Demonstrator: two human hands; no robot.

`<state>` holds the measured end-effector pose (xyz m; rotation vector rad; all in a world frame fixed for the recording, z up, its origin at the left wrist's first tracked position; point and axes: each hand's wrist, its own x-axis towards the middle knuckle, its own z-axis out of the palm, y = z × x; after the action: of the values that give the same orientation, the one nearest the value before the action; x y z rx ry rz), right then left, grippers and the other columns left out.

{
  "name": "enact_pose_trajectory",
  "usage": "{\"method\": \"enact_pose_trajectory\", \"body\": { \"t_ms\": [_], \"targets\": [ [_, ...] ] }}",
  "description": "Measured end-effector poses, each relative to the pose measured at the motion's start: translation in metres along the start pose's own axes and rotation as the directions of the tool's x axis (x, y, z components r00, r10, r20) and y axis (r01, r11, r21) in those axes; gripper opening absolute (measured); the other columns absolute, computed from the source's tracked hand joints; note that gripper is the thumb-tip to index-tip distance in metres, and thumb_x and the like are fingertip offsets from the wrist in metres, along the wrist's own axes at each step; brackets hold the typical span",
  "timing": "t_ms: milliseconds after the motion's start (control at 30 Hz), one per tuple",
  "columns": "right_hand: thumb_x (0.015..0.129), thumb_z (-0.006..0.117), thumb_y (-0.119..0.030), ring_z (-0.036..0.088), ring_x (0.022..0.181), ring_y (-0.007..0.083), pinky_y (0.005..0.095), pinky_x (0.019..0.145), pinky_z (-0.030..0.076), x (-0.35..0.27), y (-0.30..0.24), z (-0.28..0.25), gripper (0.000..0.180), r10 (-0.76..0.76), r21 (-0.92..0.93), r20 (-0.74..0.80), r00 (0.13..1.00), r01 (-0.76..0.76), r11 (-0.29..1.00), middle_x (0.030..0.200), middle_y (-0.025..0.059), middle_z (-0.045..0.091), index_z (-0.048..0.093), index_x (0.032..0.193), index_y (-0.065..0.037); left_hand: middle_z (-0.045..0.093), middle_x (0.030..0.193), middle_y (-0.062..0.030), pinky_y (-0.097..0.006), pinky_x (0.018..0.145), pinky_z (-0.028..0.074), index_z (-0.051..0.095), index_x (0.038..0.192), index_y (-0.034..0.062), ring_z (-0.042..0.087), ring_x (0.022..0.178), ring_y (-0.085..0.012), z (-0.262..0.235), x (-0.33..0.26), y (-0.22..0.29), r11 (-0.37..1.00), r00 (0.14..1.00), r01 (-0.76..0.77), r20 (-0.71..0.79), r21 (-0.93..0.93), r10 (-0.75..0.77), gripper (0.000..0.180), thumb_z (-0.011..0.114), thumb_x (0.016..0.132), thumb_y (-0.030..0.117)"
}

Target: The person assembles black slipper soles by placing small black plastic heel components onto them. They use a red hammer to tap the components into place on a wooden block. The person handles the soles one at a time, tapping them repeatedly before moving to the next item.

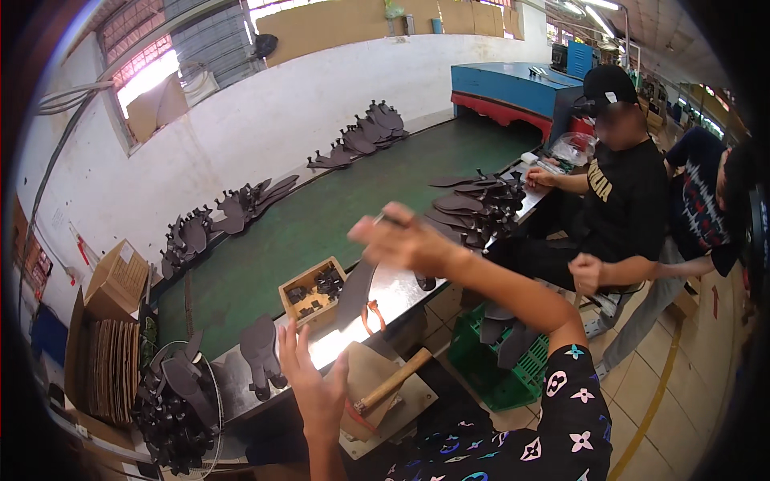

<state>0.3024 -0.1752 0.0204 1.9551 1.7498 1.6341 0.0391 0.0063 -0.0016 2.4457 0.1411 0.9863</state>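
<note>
You were mid-placement: your right hand [405,240] had its fingers clamped on a dark sole piece [355,293] above the surface [265,240], left hand [313,385] spread open, and a steady set-down seemed needed next.

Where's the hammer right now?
In the head view, the hammer lies low and centre on a tan pad at the bench edge, beside the open left hand, below the orange-handled pliers.

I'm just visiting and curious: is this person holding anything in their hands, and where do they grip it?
The right hand grips a long dark sole-shaped piece by its upper end; the rest hangs down over the metal bench edge. The left hand is open, fingers spread, holding nothing.
</note>
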Motion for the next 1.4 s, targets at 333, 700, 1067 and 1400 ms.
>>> {"method": "enact_pose_trajectory", "body": {
  "t_ms": [333, 700, 1067, 1400],
  "targets": [
    [0.089, 0.067, -0.029, 0.038, 0.145, 0.0339, 0.0544, 0.121, 0.019, -0.011, -0.174, -0.047, 0.061, 0.214, 0.708, 0.039, 0.976, -0.178, 0.683, 0.156, 0.0098, 0.042, 0.051, 0.145, -0.013, 0.061, 0.124, -0.0124, -0.03, 0.097, 0.049, 0.045, 0.137, -0.0037, 0.061, 0.112, -0.0171, 0.011, -0.071, -0.031, 0.262, 0.785, 0.593, 0.474, -0.761, -0.399, 0.043, 0.059, 0.096, -0.002],
    [0.089, 0.073, -0.043, 0.053, 0.048, 0.0339, 0.0406, 0.05, 0.045, -0.18, -0.247, -0.081, 0.047, 0.473, 0.226, 0.868, 0.152, -0.969, -0.103, 0.056, 0.0159, 0.054, 0.059, 0.074, -0.001, 0.053, 0.133, -0.0175, -0.043, 0.101, 0.041, 0.04, 0.144, -0.0005, 0.05, 0.123, -0.0292, 0.033, -0.122, -0.018, 0.723, 0.713, 0.687, 0.27, -0.081, -0.647, 0.054, 0.062, 0.097, 0.011],
    [0.092, 0.073, -0.032, 0.06, 0.055, 0.0114, 0.0328, 0.052, 0.046, -0.196, -0.276, -0.131, 0.035, 0.678, 0.314, 0.712, -0.182, -0.781, -0.54, 0.062, 0.0085, 0.066, 0.07, 0.084, 0.002, 0.068, 0.103, -0.0216, -0.048, 0.084, 0.052, 0.064, 0.109, -0.0007, 0.064, 0.097, -0.0414, 0.102, 0.07, -0.153, 0.968, 0.989, 0.031, 0.133, 0.248, -0.066, 0.021, 0.055, 0.094, 0.012],
    [0.09, 0.075, -0.027, 0.05, 0.051, 0.0153, 0.0347, 0.054, 0.044, -0.178, -0.241, -0.128, 0.028, 0.727, 0.407, 0.685, -0.048, -0.803, -0.436, 0.06, 0.0131, 0.061, 0.072, 0.097, 0.0, 0.071, 0.066, -0.0152, -0.035, 0.059, 0.057, 0.076, 0.077, -0.0026, 0.071, 0.06, -0.0214, 0.176, 0.141, -0.25, 0.974, 0.855, -0.038, 0.512, 0.225, -0.085, 0.013, 0.082, 0.067, 0.003]
  ]
}}
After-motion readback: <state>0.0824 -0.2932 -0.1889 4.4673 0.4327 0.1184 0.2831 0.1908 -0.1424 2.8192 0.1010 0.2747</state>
